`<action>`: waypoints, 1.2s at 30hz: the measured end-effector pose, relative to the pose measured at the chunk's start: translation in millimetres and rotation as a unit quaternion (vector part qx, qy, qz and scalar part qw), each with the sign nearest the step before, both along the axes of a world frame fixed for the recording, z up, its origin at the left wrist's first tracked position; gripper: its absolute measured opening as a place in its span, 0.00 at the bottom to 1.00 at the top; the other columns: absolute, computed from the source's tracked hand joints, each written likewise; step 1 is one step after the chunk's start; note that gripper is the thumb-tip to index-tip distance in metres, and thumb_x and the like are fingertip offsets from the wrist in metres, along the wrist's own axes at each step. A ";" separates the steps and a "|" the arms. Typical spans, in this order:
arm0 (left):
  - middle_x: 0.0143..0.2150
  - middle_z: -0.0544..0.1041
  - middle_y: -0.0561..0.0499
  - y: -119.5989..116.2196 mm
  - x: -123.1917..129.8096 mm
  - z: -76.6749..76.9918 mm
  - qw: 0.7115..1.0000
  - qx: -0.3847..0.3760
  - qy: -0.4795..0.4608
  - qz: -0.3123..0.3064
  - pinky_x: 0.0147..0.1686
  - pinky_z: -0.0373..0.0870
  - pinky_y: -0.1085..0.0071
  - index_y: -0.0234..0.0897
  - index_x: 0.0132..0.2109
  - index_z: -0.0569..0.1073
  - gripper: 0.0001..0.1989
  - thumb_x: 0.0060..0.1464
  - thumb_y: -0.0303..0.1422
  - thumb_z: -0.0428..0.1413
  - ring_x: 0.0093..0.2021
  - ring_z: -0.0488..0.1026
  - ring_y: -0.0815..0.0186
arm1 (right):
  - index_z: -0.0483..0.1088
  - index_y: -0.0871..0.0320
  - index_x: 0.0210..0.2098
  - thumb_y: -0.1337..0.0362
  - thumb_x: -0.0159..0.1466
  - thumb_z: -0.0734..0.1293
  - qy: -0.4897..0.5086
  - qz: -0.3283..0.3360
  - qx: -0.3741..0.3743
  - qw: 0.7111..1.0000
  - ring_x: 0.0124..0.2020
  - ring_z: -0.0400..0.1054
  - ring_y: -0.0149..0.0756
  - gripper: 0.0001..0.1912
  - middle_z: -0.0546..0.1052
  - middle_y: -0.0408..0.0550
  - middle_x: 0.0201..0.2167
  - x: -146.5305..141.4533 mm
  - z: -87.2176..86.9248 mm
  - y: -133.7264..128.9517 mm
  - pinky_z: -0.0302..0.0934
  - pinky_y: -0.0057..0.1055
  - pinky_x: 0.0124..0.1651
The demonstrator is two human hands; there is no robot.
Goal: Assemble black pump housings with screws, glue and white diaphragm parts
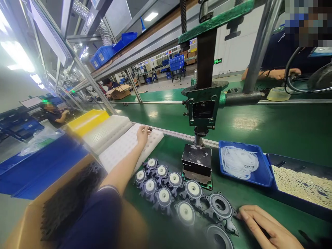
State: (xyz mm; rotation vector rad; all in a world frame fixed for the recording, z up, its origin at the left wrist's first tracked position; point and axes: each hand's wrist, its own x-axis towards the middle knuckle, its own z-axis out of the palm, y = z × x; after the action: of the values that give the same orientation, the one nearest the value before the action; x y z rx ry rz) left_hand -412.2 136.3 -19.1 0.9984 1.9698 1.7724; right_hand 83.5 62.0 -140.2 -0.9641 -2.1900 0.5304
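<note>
My left hand (143,134) is closed around a small dark piece, over the white foam tray (119,141) with rows of round holes. At the lower right, my right hand (267,224) has its fingertips at the edge of a black round housing (220,206) with an open centre. Its fingers are bent and close together. Beside it, several black housings with white round inserts (164,195) lie in two rows on the green table (166,145). Another housing without a white insert (219,237) is partly cut off at the bottom edge.
A press (203,107) with a black block (196,159) stands behind the housings. Right of it are a blue bin of white rings (240,162) and a bin of cream pieces (303,183). A box of black parts (70,197) sits left. Co-workers' arms (275,73) show beyond.
</note>
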 end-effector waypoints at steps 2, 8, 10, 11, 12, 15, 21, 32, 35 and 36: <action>0.39 0.74 0.50 -6.2 8.9 14.4 0.996 0.043 -0.073 -0.007 0.32 0.74 0.71 0.32 0.47 0.70 0.13 0.65 0.39 0.53 0.33 0.73 0.70 | 0.77 0.58 0.35 0.43 0.71 0.56 0.011 0.001 -0.001 1.000 0.43 0.72 0.33 0.28 0.72 0.48 0.48 -3.0 7.6 -1.1 0.70 0.17 0.46; 0.30 0.69 0.53 -51.4 57.6 60.8 0.944 0.087 -0.304 -0.094 0.21 0.66 0.86 0.33 0.35 0.69 0.14 0.64 0.40 0.54 0.21 0.63 0.82 | 0.77 0.58 0.35 0.43 0.71 0.56 0.016 0.003 0.012 1.000 0.42 0.72 0.33 0.29 0.72 0.48 0.46 -4.3 8.7 1.9 0.70 0.19 0.45; 0.32 0.70 0.51 -70.8 80.3 72.7 0.916 0.076 -0.373 -0.124 0.18 0.64 0.89 0.31 0.35 0.70 0.14 0.65 0.38 0.52 0.19 0.59 0.85 | 0.77 0.57 0.34 0.43 0.71 0.56 0.018 0.008 0.020 1.000 0.41 0.72 0.33 0.29 0.73 0.47 0.44 -4.9 12.3 2.4 0.71 0.19 0.43; 0.32 0.70 0.51 -79.7 91.7 77.3 0.902 0.072 -0.405 -0.135 0.17 0.63 0.90 0.30 0.35 0.70 0.14 0.66 0.37 0.52 0.18 0.58 0.85 | 0.77 0.57 0.33 0.42 0.71 0.56 0.021 0.014 0.022 0.999 0.40 0.72 0.32 0.29 0.73 0.47 0.43 -5.7 15.9 2.0 0.71 0.19 0.42; 0.32 0.70 0.51 -87.6 102.6 81.1 0.887 0.068 -0.433 -0.143 0.16 0.63 0.91 0.30 0.35 0.70 0.13 0.65 0.36 0.52 0.18 0.58 0.86 | 0.77 0.57 0.33 0.42 0.71 0.56 0.022 0.021 0.019 0.999 0.38 0.72 0.32 0.29 0.73 0.47 0.42 -6.7 20.4 1.2 0.70 0.18 0.40; 0.33 0.70 0.49 -104.5 129.7 87.8 0.854 0.064 -0.494 -0.152 0.17 0.66 0.92 0.29 0.37 0.70 0.11 0.64 0.34 0.54 0.19 0.61 0.85 | 0.76 0.58 0.31 0.43 0.71 0.55 0.025 0.030 0.004 0.999 0.36 0.72 0.31 0.30 0.73 0.48 0.41 -10.5 33.4 -2.4 0.69 0.18 0.37; 0.34 0.72 0.49 -121.5 160.7 90.0 0.836 0.064 -0.528 -0.134 0.27 0.78 0.83 0.31 0.41 0.70 0.07 0.65 0.31 0.52 0.25 0.70 0.78 | 0.75 0.58 0.31 0.43 0.72 0.53 0.026 0.046 -0.024 0.998 0.37 0.70 0.31 0.31 0.72 0.49 0.38 -13.4 36.4 -6.3 0.67 0.21 0.39; 0.26 0.74 0.50 -159.6 213.4 89.8 0.871 0.027 -0.392 -0.295 0.35 0.79 0.69 0.33 0.39 0.71 0.13 0.64 0.40 0.51 0.26 0.73 0.70 | 0.72 0.59 0.28 0.40 0.72 0.51 0.038 0.062 -0.068 0.995 0.36 0.68 0.33 0.34 0.71 0.49 0.35 -13.7 40.9 -14.0 0.64 0.26 0.40; 0.26 0.75 0.50 -167.5 225.3 88.1 0.878 0.018 -0.291 -0.379 0.34 0.77 0.67 0.36 0.40 0.70 0.17 0.63 0.47 0.50 0.26 0.74 0.67 | 0.71 0.59 0.28 0.41 0.73 0.51 0.038 0.067 -0.064 0.995 0.36 0.67 0.33 0.34 0.70 0.50 0.34 -13.5 42.8 -16.0 0.64 0.27 0.40; 0.27 0.75 0.50 -169.3 228.3 88.4 0.878 0.021 -0.270 -0.394 0.34 0.77 0.67 0.36 0.41 0.70 0.18 0.63 0.48 0.50 0.27 0.75 0.66 | 0.71 0.59 0.28 0.41 0.73 0.51 0.038 0.067 -0.063 0.995 0.35 0.67 0.33 0.34 0.70 0.50 0.34 -13.5 43.3 -16.4 0.64 0.27 0.40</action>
State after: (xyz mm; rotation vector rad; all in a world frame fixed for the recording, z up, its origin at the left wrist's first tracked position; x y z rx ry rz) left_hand -183.9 -33.1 69.3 0.9739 0.9705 1.3942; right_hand 70.0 45.5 -96.9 -0.8501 -2.1840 0.7631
